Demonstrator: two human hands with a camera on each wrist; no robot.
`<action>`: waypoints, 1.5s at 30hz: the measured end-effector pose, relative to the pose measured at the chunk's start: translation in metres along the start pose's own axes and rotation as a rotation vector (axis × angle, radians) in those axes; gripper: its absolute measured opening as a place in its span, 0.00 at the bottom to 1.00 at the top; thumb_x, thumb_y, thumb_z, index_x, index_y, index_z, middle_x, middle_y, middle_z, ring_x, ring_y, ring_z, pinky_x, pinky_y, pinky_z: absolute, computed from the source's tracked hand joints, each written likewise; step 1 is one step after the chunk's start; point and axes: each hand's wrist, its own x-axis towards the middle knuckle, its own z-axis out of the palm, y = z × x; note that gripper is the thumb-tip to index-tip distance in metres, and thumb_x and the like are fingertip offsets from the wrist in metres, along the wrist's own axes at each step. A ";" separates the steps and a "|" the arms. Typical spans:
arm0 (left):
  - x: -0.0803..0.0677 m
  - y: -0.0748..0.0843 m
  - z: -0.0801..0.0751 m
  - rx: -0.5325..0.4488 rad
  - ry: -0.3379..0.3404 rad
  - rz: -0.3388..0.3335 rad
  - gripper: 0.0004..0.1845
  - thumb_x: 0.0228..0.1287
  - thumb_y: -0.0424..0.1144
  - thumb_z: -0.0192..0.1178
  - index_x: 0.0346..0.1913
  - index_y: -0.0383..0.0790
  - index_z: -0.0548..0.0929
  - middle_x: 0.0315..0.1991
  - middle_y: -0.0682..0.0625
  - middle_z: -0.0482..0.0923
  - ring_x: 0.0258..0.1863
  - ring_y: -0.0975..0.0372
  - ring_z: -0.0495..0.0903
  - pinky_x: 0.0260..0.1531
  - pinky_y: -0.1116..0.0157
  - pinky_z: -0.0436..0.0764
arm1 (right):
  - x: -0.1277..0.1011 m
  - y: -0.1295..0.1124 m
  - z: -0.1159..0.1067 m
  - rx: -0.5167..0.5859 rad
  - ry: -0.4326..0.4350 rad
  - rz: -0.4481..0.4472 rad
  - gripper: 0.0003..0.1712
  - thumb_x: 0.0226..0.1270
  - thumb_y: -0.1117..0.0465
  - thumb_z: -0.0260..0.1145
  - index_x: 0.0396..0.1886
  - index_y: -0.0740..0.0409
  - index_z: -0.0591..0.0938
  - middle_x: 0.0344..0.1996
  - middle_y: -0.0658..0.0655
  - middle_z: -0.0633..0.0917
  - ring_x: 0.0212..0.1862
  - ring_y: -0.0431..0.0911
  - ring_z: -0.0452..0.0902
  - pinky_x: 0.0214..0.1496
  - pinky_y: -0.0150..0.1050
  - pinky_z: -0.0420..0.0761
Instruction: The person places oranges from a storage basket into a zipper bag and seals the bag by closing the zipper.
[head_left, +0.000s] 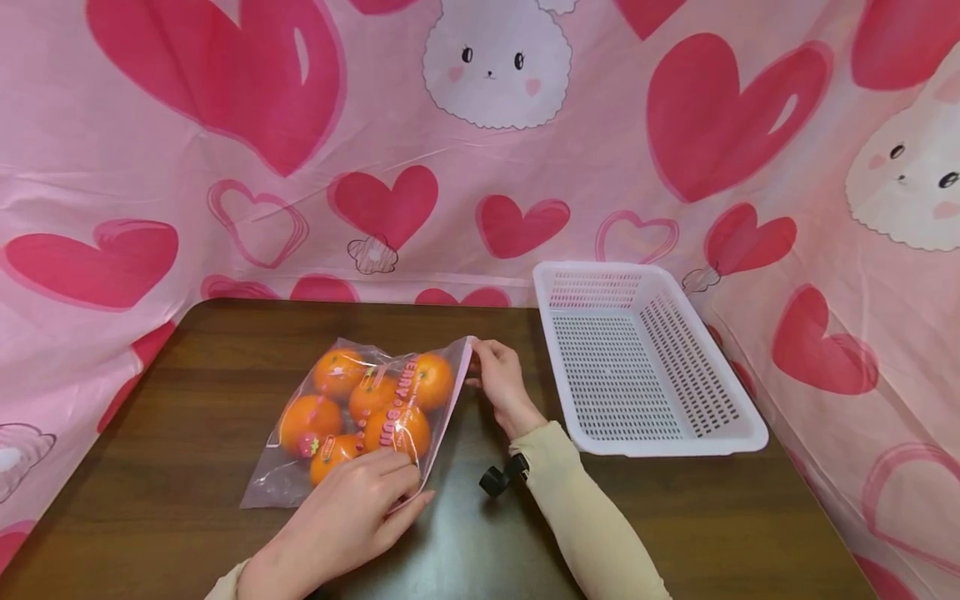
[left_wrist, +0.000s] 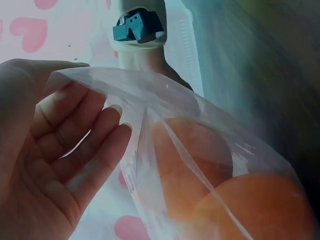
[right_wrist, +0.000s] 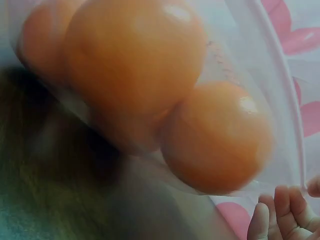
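Observation:
A clear plastic zip bag [head_left: 270,487] with pink print lies on the table, holding several oranges [head_left: 309,423]. Its mouth edge faces right. My left hand [head_left: 352,508] pinches the near end of that edge, thumb on one side and fingers on the other. At the far corner of the mouth, my right hand [head_left: 501,379] pinches the bag between thumb and fingertips. The left wrist view has the film passing between thumb and fingers, with an orange [left_wrist: 255,210] behind it. Through the film, the right wrist view shows an orange [right_wrist: 220,135] close up.
A white slotted plastic basket [head_left: 667,448] stands to the right of the bag, close to my right forearm. The dark wooden table [head_left: 172,400] ends at a pink heart-patterned cloth [head_left: 450,158] behind and at the sides. A black wrist camera [head_left: 504,477] sticks out from the right sleeve.

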 end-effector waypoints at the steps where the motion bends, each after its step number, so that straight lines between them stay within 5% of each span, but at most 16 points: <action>1: 0.000 0.001 0.000 -0.006 -0.010 -0.009 0.16 0.71 0.48 0.64 0.25 0.54 0.73 0.24 0.65 0.64 0.25 0.70 0.68 0.27 0.77 0.68 | 0.000 0.000 0.000 0.000 0.003 0.007 0.15 0.78 0.57 0.59 0.39 0.65 0.82 0.30 0.56 0.82 0.31 0.45 0.79 0.34 0.37 0.85; 7: 0.002 0.001 -0.002 -0.021 -0.041 -0.089 0.13 0.59 0.43 0.75 0.26 0.57 0.79 0.24 0.69 0.68 0.25 0.73 0.69 0.26 0.76 0.71 | -0.004 0.002 -0.001 -0.013 -0.035 0.049 0.16 0.76 0.55 0.61 0.46 0.65 0.82 0.35 0.58 0.82 0.33 0.46 0.79 0.34 0.38 0.86; 14: 0.011 -0.007 0.001 -0.004 0.009 -0.273 0.17 0.59 0.44 0.76 0.23 0.56 0.76 0.15 0.71 0.56 0.14 0.76 0.58 0.14 0.76 0.58 | -0.025 0.001 -0.003 -0.088 -0.255 0.053 0.23 0.73 0.52 0.65 0.55 0.67 0.78 0.44 0.62 0.83 0.39 0.50 0.83 0.38 0.45 0.87; 22: 0.027 -0.014 0.008 0.054 0.024 -0.422 0.12 0.57 0.43 0.77 0.26 0.52 0.81 0.14 0.69 0.63 0.13 0.74 0.61 0.13 0.71 0.62 | -0.051 0.003 -0.010 -0.185 -0.496 0.126 0.22 0.75 0.51 0.63 0.48 0.69 0.81 0.41 0.60 0.86 0.40 0.52 0.86 0.38 0.46 0.87; 27: 0.032 -0.022 -0.002 0.086 0.008 -0.443 0.13 0.52 0.52 0.79 0.34 0.50 0.88 0.23 0.63 0.78 0.18 0.69 0.69 0.19 0.68 0.73 | -0.057 0.005 -0.016 -0.205 -0.523 0.107 0.18 0.75 0.59 0.59 0.51 0.71 0.81 0.41 0.60 0.87 0.39 0.50 0.86 0.39 0.46 0.87; 30: 0.035 -0.034 -0.018 0.146 -0.023 -0.458 0.19 0.54 0.55 0.77 0.41 0.46 0.89 0.34 0.54 0.85 0.30 0.60 0.81 0.32 0.58 0.82 | -0.057 0.007 -0.018 -0.207 -0.497 0.103 0.17 0.75 0.59 0.58 0.50 0.70 0.80 0.39 0.60 0.86 0.36 0.50 0.86 0.38 0.46 0.87; 33: 0.032 -0.051 -0.039 0.230 -0.108 -0.479 0.25 0.57 0.55 0.75 0.50 0.40 0.89 0.46 0.45 0.86 0.47 0.48 0.82 0.48 0.46 0.80 | -0.058 0.008 -0.021 -0.200 -0.489 0.108 0.15 0.73 0.59 0.62 0.48 0.69 0.79 0.38 0.60 0.86 0.34 0.50 0.86 0.36 0.46 0.87; 37: 0.022 -0.075 -0.066 0.317 -0.245 -0.534 0.31 0.59 0.57 0.72 0.55 0.35 0.85 0.50 0.36 0.83 0.48 0.40 0.78 0.48 0.40 0.77 | -0.063 0.009 -0.028 -0.217 -0.557 0.101 0.19 0.66 0.64 0.71 0.54 0.65 0.78 0.38 0.60 0.86 0.32 0.49 0.85 0.34 0.45 0.87; 45: 0.017 -0.139 -0.082 0.152 -0.369 -0.676 0.38 0.65 0.57 0.67 0.65 0.28 0.76 0.60 0.28 0.75 0.59 0.35 0.72 0.59 0.34 0.68 | -0.074 0.010 -0.038 -0.177 -0.724 0.219 0.44 0.62 0.69 0.74 0.74 0.56 0.64 0.40 0.64 0.87 0.31 0.54 0.86 0.32 0.49 0.87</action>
